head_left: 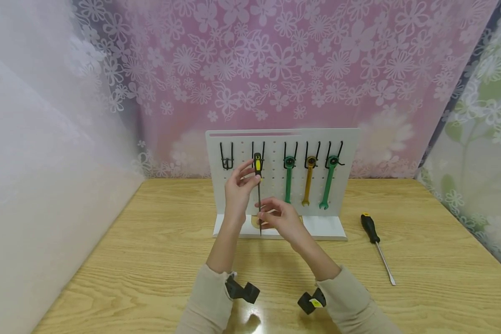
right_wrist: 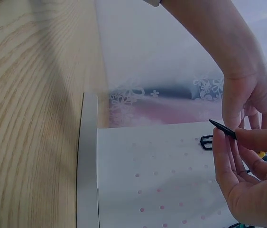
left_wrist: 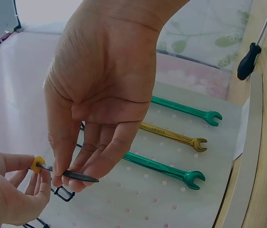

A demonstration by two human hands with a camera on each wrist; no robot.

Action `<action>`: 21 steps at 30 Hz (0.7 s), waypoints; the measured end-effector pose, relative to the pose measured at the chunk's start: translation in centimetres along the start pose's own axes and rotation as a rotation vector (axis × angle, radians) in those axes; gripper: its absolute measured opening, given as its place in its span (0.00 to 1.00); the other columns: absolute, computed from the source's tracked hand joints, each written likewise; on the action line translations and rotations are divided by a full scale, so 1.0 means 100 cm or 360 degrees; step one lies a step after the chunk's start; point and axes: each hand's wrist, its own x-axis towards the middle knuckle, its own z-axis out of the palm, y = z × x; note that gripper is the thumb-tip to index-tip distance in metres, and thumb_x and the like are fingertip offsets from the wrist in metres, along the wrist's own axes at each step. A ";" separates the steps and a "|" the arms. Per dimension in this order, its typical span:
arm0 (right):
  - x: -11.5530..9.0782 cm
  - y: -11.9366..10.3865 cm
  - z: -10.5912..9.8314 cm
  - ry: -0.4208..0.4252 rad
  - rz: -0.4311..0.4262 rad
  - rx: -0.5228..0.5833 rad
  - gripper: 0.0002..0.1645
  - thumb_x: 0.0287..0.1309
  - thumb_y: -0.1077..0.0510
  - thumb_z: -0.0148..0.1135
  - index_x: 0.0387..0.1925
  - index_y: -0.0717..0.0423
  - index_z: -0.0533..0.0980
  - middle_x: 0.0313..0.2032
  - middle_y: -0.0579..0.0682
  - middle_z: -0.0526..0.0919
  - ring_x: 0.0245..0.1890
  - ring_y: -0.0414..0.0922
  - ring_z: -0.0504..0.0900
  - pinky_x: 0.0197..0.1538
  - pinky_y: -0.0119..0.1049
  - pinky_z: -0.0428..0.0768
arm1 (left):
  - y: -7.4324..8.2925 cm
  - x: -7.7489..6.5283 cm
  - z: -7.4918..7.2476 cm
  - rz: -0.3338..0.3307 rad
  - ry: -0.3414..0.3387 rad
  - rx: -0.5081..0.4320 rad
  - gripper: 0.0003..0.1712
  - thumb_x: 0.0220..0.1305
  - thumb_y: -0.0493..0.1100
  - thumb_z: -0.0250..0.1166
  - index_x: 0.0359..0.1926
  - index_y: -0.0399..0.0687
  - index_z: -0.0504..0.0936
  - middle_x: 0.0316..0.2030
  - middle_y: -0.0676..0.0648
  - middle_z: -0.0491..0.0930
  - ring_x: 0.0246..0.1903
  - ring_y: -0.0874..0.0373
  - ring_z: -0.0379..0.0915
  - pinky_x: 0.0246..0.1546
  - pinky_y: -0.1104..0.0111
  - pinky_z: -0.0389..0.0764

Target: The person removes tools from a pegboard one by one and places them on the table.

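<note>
Upright in front of the white pegboard (head_left: pixel 272 188) is a slim screwdriver (head_left: pixel 257 163) with a black and yellow handle, its dark tip pointing down. My left hand (head_left: pixel 239 191) pinches it around the lower handle, by the yellow collar (left_wrist: pixel 38 164). Lower down, my right hand (head_left: pixel 280 217) pinches the shaft just above the tip (right_wrist: pixel 222 128) between thumb and fingers. The handle overlaps a black double hook (head_left: pixel 263 147) in the head view; I cannot tell whether they touch. In the right wrist view, my fingers hide most of the shaft.
Green wrenches (head_left: pixel 288 185) (head_left: pixel 328 185) and a gold wrench (head_left: pixel 308 185) hang on hooks at the board's right. A hook (head_left: pixel 227 160) at the far left holds nothing. Another black-handled screwdriver (head_left: pixel 369 227) lies on the wooden table (head_left: pixel 150 260), right of the board.
</note>
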 end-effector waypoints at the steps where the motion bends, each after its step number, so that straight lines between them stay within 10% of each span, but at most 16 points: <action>1: 0.000 -0.001 0.000 -0.0001 -0.0003 0.0000 0.13 0.60 0.66 0.56 0.47 0.65 0.73 0.40 0.66 0.75 0.39 0.59 0.79 0.39 0.41 0.81 | 0.001 0.000 0.000 -0.0003 0.0000 -0.0001 0.22 0.59 0.33 0.62 0.56 0.46 0.75 0.46 0.46 0.75 0.44 0.53 0.72 0.49 0.62 0.72; 21: 0.000 -0.010 -0.002 -0.0033 -0.0030 -0.0005 0.14 0.61 0.65 0.56 0.48 0.66 0.73 0.37 0.58 0.76 0.37 0.55 0.80 0.39 0.42 0.81 | 0.007 0.004 0.001 -0.0004 -0.0020 -0.0052 0.23 0.58 0.32 0.62 0.55 0.46 0.75 0.46 0.44 0.75 0.44 0.52 0.73 0.49 0.62 0.73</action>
